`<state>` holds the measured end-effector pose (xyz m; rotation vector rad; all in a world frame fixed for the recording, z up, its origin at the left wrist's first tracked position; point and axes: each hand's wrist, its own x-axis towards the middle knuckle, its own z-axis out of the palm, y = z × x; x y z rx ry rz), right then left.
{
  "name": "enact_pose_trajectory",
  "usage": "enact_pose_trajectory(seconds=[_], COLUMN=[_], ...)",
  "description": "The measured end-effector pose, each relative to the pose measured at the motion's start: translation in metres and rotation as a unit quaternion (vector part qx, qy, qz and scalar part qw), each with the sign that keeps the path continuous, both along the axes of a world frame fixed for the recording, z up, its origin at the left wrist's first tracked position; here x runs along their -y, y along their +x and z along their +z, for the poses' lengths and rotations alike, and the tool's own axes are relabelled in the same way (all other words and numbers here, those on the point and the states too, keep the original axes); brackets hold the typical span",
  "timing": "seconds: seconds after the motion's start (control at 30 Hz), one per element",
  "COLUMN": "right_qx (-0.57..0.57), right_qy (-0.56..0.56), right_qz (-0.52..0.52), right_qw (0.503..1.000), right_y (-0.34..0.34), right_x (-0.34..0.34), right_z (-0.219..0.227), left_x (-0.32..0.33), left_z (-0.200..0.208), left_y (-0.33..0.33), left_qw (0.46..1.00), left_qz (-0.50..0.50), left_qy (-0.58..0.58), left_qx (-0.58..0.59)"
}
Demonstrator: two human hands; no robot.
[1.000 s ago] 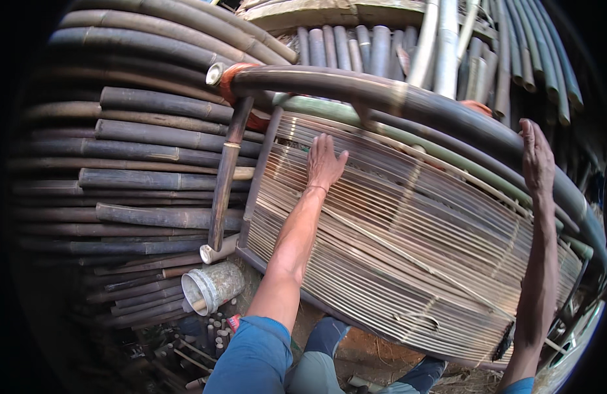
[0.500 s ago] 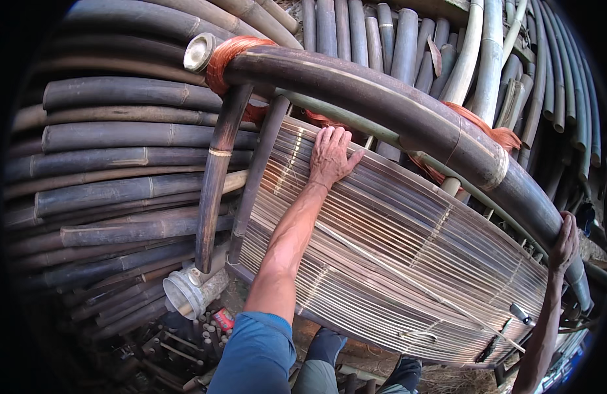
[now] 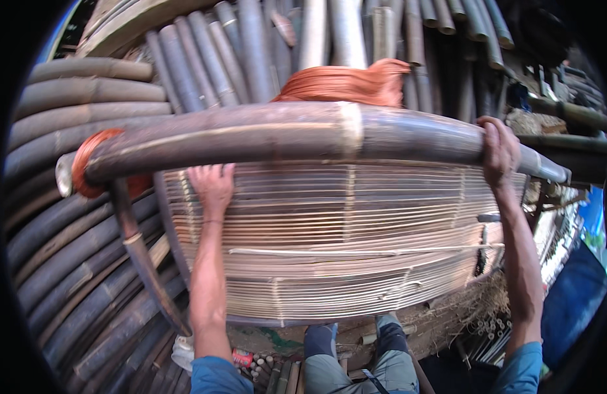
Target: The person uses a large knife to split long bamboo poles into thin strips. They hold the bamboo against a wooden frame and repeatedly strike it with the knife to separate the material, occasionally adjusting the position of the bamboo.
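Observation:
A thick dark bamboo pole [image 3: 251, 139] runs across the far edge of a slatted bamboo bench [image 3: 297, 213]. My right hand [image 3: 502, 152] is closed around the pole near its right end. My left hand [image 3: 213, 187] lies on the bench's far left part, fingers apart, just below the pole; its fingertips meet the pole's lower edge in view. Orange twine [image 3: 93, 157] wraps the pole's left end, where a thinner bamboo leg [image 3: 143, 253] slants down. A long pale strip [image 3: 316, 253] lies across the slats, with a dark slim tool [image 3: 481, 253] at the right.
Stacked dark bamboo poles [image 3: 97, 276] fill the left side, and more poles [image 3: 251, 52] lie behind. An orange twine bundle [image 3: 349, 84] sits beyond the pole. Below are a red can [image 3: 242, 358] and my legs [image 3: 323, 354]. Blue sheeting [image 3: 572, 295] is at right.
My view has swung to the right, so the pole and bench now appear level rather than slanting. My left hand remains on the slats and my right hand on the pole.

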<state>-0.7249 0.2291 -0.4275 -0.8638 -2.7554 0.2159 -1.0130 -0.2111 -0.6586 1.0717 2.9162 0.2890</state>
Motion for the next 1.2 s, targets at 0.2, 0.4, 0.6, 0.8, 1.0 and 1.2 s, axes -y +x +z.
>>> enact_pose_trajectory(seconds=[0.2, 0.4, 0.6, 0.8, 1.0, 1.2], right_qx=[-0.043, -0.064, -0.073, -0.051, -0.035, -0.112], right_qy=[0.064, 0.067, 0.06, 0.099, 0.069, 0.099], right_qz=[-0.006, -0.023, -0.029, -0.032, 0.007, -0.083], right_qw=[0.997, 0.995, 0.995, 0.993, 0.997, 0.985], right_y=[-0.002, 0.004, 0.0, 0.014, 0.005, 0.01], right_x=[-0.001, -0.005, -0.001, -0.004, 0.002, -0.006], right_z=[0.0, -0.004, -0.006, -0.008, 0.007, -0.01], left_x=[-0.005, 0.008, -0.018, -0.077, -0.095, -0.128], left_z=[0.016, -0.005, 0.026, 0.057, 0.04, 0.118], left_y=[-0.004, 0.003, 0.013, 0.058, 0.107, 0.292], left_qw=[0.974, 0.985, 0.988, 0.994, 0.989, 0.958], left_qz=[-0.076, -0.064, -0.066, -0.098, 0.051, -0.181], left_qy=[-0.212, -0.159, -0.137, 0.038, -0.133, -0.123], left_qx=[0.022, 0.006, 0.025, -0.027, 0.043, 0.183])
